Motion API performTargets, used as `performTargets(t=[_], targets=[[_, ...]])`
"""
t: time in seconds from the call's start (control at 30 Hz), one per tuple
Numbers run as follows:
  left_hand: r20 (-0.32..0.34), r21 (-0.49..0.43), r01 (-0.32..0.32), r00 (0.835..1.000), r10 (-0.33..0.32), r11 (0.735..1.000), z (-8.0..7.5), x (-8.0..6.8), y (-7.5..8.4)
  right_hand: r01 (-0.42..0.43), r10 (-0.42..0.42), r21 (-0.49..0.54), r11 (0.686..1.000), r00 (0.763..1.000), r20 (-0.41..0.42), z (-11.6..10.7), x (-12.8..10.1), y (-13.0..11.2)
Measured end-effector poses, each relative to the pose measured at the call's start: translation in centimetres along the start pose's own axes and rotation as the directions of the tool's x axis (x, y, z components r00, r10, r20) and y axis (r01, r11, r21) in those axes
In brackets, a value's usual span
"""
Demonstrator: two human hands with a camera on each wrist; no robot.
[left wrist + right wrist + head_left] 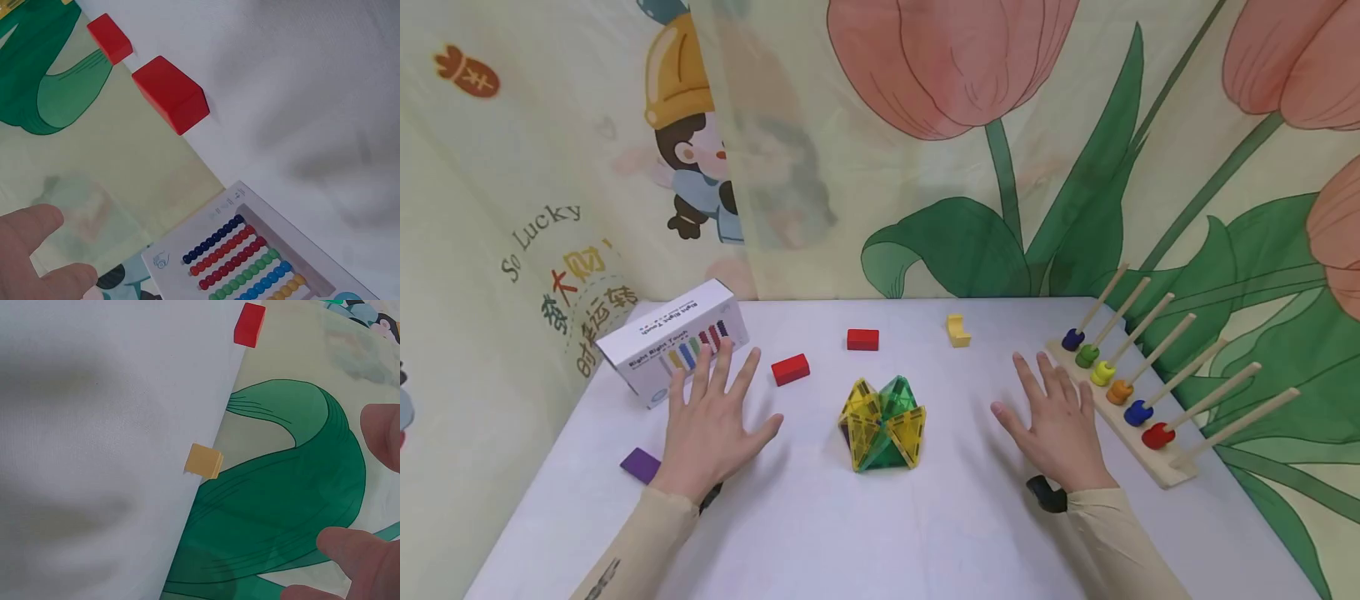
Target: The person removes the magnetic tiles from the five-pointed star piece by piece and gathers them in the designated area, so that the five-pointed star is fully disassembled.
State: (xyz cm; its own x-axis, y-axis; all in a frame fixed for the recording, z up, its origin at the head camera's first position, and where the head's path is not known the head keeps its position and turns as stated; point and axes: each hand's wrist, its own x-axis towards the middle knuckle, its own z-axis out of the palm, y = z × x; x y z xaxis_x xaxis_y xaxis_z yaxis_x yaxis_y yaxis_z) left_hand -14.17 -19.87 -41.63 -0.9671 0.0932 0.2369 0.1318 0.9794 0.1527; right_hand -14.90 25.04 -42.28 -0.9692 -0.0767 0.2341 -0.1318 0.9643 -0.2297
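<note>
1. head view: our left hand (711,425) and right hand (1052,421) lie flat with fingers spread wide on the white table (880,533), holding nothing. the tile ball (883,423) sits between them.
2. left wrist view: we see bare fingertips (37,250), near the white box (262,256) and two red blocks (170,94).
3. right wrist view: bare fingertips (359,559), well apart from the yellow block (203,461).

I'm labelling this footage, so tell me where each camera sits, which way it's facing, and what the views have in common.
Head: worn on the head, looking forward and down at the white table, the magnetic tile shape, the left hand and the right hand, both flat, plus sleeves.
Left wrist: low over the table, facing the near red block, far red block and abacus box; fingertips show.
Right wrist: low, facing the yellow block; fingertips show.
Shared: the far red block appears in all three views.
</note>
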Motion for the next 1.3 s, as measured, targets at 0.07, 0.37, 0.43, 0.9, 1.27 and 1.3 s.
performTargets(t=[0.07,0.37,0.43,0.9,1.27,1.3], targets=[[0.017,-0.008,0.002,1.0,-0.002,1.0,0.2,-0.3,0.1,-0.006,0.006,-0.007,1.0,1.0,0.013,0.2,-0.4,0.1],[-0.001,-0.057,-0.077,0.997,0.077,0.995,-0.6,1.4,0.8,-0.008,0.008,0.006,1.0,1.0,0.022,-0.6,0.4,0.0],[-0.002,-0.073,-0.113,0.994,0.114,0.991,-0.8,1.9,1.2,-0.007,0.007,0.012,1.0,1.0,0.016,-0.7,0.6,0.0],[0.023,-0.225,-0.468,0.874,0.485,0.855,0.5,1.4,4.7,0.021,-0.028,0.074,0.997,0.994,0.102,1.9,-1.5,-1.5],[0.063,-0.11,-0.632,0.766,0.64,0.767,1.5,3.0,7.6,0.063,-0.097,0.234,0.97,0.986,0.137,2.5,-2.4,-6.2],[0.076,-0.092,-0.64,0.759,0.646,0.763,1.7,2.9,7.8,0.07,-0.106,0.244,0.967,0.985,0.136,2.6,-2.5,-6.6]])
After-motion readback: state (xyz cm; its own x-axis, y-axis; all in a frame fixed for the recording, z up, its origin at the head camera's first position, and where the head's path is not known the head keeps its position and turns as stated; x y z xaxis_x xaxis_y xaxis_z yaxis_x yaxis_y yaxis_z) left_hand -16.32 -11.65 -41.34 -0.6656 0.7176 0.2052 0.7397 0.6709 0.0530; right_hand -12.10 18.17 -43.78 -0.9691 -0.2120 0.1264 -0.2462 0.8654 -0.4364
